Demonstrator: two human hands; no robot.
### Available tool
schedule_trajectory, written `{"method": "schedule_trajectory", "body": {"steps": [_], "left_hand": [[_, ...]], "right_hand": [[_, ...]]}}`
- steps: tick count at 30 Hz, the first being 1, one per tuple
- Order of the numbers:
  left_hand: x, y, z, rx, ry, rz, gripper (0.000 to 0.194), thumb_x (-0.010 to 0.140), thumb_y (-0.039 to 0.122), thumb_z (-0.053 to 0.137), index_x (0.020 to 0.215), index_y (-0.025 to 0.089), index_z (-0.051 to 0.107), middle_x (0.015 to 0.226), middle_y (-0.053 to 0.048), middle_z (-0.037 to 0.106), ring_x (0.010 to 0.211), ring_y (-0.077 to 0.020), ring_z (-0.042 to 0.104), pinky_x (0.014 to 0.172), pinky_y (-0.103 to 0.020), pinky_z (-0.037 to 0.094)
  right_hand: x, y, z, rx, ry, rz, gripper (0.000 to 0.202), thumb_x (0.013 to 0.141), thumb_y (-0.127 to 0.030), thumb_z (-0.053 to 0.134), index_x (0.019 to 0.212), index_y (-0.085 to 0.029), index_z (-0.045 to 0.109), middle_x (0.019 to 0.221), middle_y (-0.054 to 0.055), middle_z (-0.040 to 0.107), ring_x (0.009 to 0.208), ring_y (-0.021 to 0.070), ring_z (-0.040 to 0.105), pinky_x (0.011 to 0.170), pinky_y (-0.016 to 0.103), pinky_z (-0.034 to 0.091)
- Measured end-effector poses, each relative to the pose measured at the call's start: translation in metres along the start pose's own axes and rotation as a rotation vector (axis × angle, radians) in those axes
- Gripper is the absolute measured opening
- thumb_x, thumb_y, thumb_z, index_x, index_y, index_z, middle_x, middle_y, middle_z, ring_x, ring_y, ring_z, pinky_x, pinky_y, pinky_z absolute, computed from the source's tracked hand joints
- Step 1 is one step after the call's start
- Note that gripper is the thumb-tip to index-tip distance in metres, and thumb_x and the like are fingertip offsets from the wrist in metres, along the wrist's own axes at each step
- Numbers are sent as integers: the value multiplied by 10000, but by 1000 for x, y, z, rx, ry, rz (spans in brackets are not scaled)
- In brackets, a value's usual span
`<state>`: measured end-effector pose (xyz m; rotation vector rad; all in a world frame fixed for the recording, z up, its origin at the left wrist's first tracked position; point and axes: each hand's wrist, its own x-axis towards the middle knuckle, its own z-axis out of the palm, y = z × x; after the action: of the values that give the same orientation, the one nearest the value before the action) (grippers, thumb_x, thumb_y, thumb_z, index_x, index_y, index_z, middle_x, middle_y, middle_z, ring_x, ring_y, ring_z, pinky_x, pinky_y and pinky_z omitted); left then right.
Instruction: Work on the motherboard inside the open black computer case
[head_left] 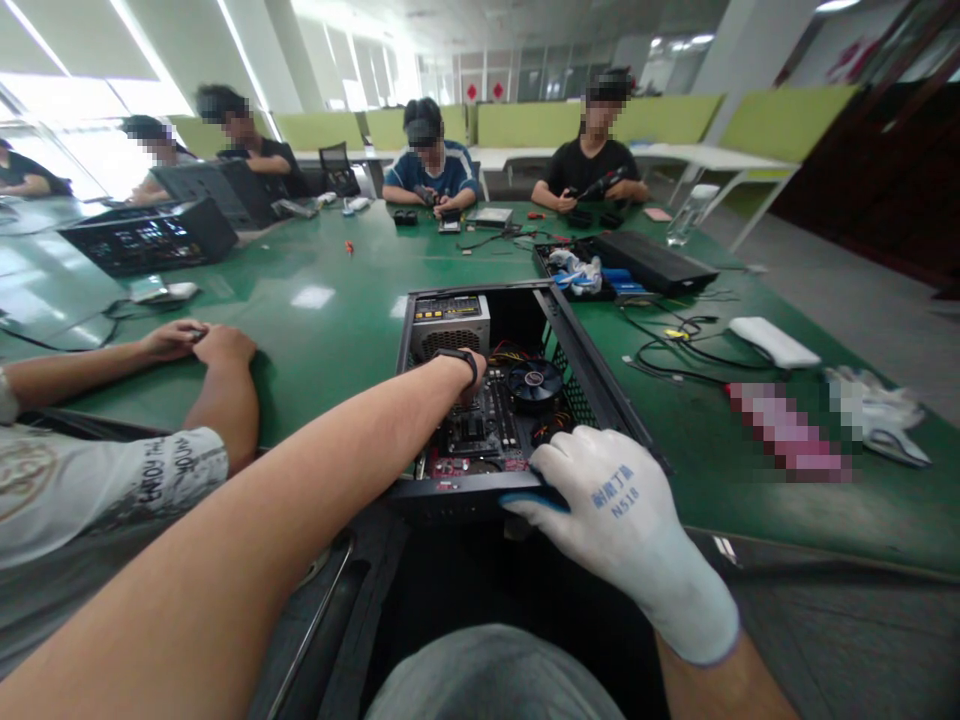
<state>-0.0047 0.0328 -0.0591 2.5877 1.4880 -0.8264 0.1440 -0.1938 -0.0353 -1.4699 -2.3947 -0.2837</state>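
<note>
An open computer case [607, 380] lies in front of me at the table's near edge. Inside it are a silver power supply [450, 325], a round black fan [534, 384] and a motherboard [472, 430] with coloured wires. My left hand [475, 384], bare with a black band at the wrist, reaches into the case beside the power supply; its fingers are hidden. My right hand [600, 490] wears a white work glove and grips the near rim of the case, its thumb on the outer side and its fingers over the edge.
Close on my left, a person's forearms [225, 380] rest on the green table [322, 350]. To the right lie cables [660, 350], a white box-like object [772, 342] and a loose glove [877, 410]. Another black case [652, 265] lies beyond; people work across the table.
</note>
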Motion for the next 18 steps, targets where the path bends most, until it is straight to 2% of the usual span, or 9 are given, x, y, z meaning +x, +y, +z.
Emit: {"method": "schedule_trajectory", "body": {"steps": [2, 7, 14, 18], "left_hand": [[-5, 3, -4, 82, -70, -13, 673, 492, 212, 878, 1141, 91, 745, 1113, -161, 742, 1024, -298, 696, 916, -292, 537], [-14, 7, -11, 106, -101, -11, 644, 540, 236, 864, 1149, 73, 736, 1113, -157, 744, 1020, -281, 699, 933, -290, 532], [-15, 7, -12, 12, -70, -30, 609, 537, 299, 874, 1096, 88, 761, 1083, -178, 748, 1025, -323, 695, 945, -350, 534], [-13, 6, -11, 49, -85, -12, 667, 497, 291, 894, 1113, 80, 753, 1114, -179, 737, 1051, -323, 684, 952, -328, 522]], "right_hand": [[0, 0, -1, 0, 5, 0, 416, 887, -647, 521, 833, -239, 582, 785, 18, 590, 755, 191, 444, 706, 342, 210], [0, -1, -1, -3, 4, 3, 424, 881, -653, 526, 819, -237, 582, 777, 20, 587, 748, 190, 439, 702, 346, 209], [0, 0, -1, 8, -37, 18, 422, 892, -650, 509, 848, -239, 594, 808, 24, 595, 775, 193, 449, 708, 352, 208], [0, -1, -1, 2, -27, 15, 420, 891, -645, 515, 844, -236, 596, 806, 24, 597, 767, 190, 445, 708, 354, 209]]}}
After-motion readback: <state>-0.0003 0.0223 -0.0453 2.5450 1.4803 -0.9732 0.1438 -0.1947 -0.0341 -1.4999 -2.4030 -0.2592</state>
